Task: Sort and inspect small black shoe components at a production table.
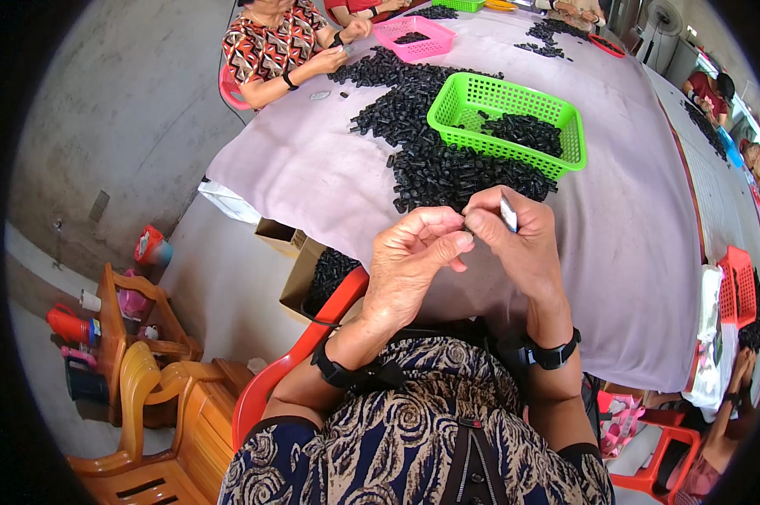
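Note:
My left hand is closed in a pinch in front of me, just past the near edge of the table. A small dark piece shows between its fingertips, mostly hidden by the fingers. Meeting it there, my right hand is closed around a small silver blade-like tool, whose flat end sticks up beside the thumb. Just beyond both hands lies a wide pile of short black cylindrical pieces. A green perforated basket stands at the right of that pile, with more black pieces inside.
A pale cloth covers the table. Across it, a person handles something small near a pink basket. Left of me, a cardboard box holds black pieces, near a wooden chair. Other people sit along tables at right.

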### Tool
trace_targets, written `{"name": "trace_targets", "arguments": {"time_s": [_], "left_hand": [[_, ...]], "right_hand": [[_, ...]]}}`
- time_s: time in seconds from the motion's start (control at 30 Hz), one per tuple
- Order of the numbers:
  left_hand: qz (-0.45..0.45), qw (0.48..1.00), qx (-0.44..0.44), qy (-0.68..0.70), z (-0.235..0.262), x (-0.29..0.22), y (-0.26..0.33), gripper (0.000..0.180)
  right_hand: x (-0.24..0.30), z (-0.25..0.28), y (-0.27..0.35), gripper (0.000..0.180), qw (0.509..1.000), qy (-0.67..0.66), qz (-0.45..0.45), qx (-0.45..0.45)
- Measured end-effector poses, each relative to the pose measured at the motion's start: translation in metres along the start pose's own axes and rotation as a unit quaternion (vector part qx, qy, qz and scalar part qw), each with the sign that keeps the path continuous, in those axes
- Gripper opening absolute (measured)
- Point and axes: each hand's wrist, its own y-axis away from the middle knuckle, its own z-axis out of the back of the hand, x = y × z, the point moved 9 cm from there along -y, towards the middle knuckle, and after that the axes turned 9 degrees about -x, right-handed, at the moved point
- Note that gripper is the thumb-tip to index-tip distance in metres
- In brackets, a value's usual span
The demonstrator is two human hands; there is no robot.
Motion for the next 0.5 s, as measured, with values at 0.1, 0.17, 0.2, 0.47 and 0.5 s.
{"name": "trace_targets", "arguments": {"time_s": [0.1, 0.17, 0.2, 0.47, 0.5], "left_hand": [[-0.025, 1.0, 0.003, -0.009, -0.002, -0.003, 0.0, 0.017], [-0.023, 1.0, -0.009, -0.008, -0.001, -0.004, 0.001, 0.019], [-0.023, 1.0, -0.009, -0.009, -0.001, -0.004, 0.001, 0.019], [-0.037, 0.999, -0.001, -0.016, -0.003, -0.004, 0.002, 0.023], [-0.036, 0.999, -0.001, -0.016, -0.002, -0.003, 0.003, 0.023]], "right_hand": [[0.009, -0.005, 0.001, 0.012, 0.999, -0.022, 0.045, 0.007], [0.006, -0.004, 0.001, 0.011, 0.999, 0.005, 0.049, 0.008], [0.005, -0.004, 0.001, 0.011, 0.999, 0.005, 0.049, 0.008], [-0.003, 0.0, 0.001, 0.016, 1.0, -0.005, 0.002, 0.016], [-0.002, 0.0, 0.001, 0.016, 1.0, -0.005, 0.002, 0.017]]}}
